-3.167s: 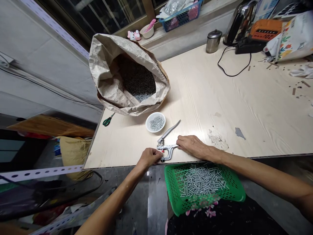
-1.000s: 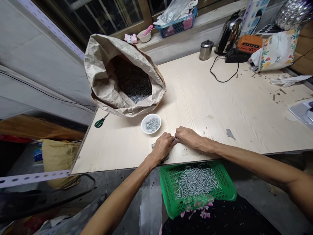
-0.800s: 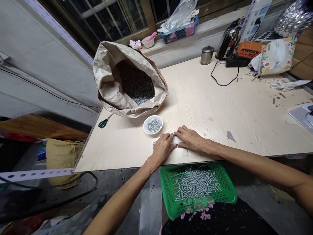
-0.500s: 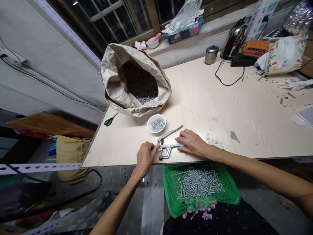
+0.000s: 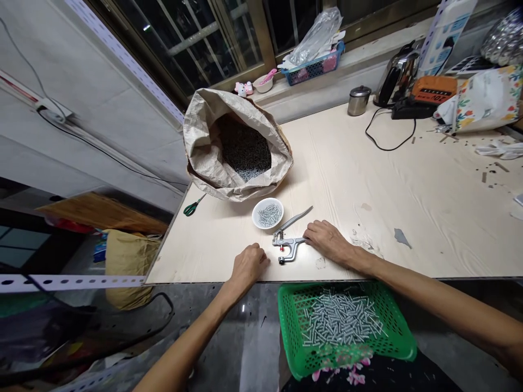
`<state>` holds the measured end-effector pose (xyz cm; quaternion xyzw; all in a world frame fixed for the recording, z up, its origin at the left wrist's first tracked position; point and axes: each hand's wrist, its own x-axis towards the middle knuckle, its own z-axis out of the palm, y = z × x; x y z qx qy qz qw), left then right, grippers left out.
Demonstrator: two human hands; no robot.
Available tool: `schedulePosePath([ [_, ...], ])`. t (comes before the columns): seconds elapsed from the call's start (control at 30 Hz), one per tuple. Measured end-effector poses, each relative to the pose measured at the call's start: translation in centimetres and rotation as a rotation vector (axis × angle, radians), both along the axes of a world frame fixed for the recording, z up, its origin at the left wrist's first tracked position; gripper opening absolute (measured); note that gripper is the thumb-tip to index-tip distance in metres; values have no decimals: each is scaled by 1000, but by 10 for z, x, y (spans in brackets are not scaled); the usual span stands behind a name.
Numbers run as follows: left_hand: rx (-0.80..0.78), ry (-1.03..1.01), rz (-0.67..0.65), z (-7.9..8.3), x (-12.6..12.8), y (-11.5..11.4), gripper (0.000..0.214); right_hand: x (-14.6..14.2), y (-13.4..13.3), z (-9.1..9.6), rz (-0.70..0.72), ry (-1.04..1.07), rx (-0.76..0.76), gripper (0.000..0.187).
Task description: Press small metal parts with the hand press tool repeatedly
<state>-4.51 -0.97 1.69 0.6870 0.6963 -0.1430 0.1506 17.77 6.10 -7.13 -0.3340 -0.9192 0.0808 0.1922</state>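
A pair of grey metal snap-fastener pliers (image 5: 291, 246) lies on the table, its upper handle raised and a red part between its jaws. My right hand (image 5: 327, 239) has its fingers closed on the end of the lower handle. To the left of the jaws, apart from them, my left hand (image 5: 250, 265) rests near the table edge. Its fingers are curled together, and whatever they hold is hidden. Just behind the pliers stands a white bowl (image 5: 256, 222) of small silvery metal pieces. Below the table edge, a green basket (image 5: 288, 332) on my lap holds many silvery rod-like pieces.
A large paper-lined sack (image 5: 200, 147) of dark and silvery small parts stands at the back left. Green-handled scissors (image 5: 190, 209) lie beside it. Farther right are a metal canister (image 5: 359, 100), a kettle (image 5: 395, 76), a black cord (image 5: 384, 148) and a flowered packet (image 5: 486, 103).
My left hand has come away from the pliers' jaws, leaving a gap. My right hand stays at the handle. The whole view has shifted slightly.
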Motion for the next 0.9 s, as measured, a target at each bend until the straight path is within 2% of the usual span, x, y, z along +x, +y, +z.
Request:
schedulePosePath([
  [0.13, 34, -267, -122, 20, 15, -17, 13, 4, 1, 1, -15, 40, -35, 11],
  [0.23, 220, -236, -137, 25, 16, -1, 16, 3, 0, -2, -28, 54, -44, 9],
  [0.3, 390, -107, -97, 21, 7, 25, 20, 2, 0, -4, -33, 60, -42, 9],
  [0.37, 435, -8, -131, 13, -5, 54, 21, 1, 0, -5, -30, 66, -39, 9],
  [0.47, 361, 58, -310, -2, -18, 88, 22, 1, 0, -6, -32, 68, -26, 8],
  [0.53, 301, 63, -406, -11, -21, 99, 22, 0, 0, -6, -40, 67, -16, 7],
  [0.6, 270, 41, -446, -16, -21, 105, 21, 0, 0, -6, -44, 67, -7, 7],
  [0.77, 266, -66, -461, -21, -20, 111, 20, -1, 0, -7, -36, 78, 15, 9],
  [0.83, 313, -144, -412, -19, -20, 112, 19, -1, 1, -7, -35, 84, 12, 10],
  [0.9, 415, -277, -299, -15, -18, 108, 16, -1, 1, -8, -34, 90, 14, 11],
])
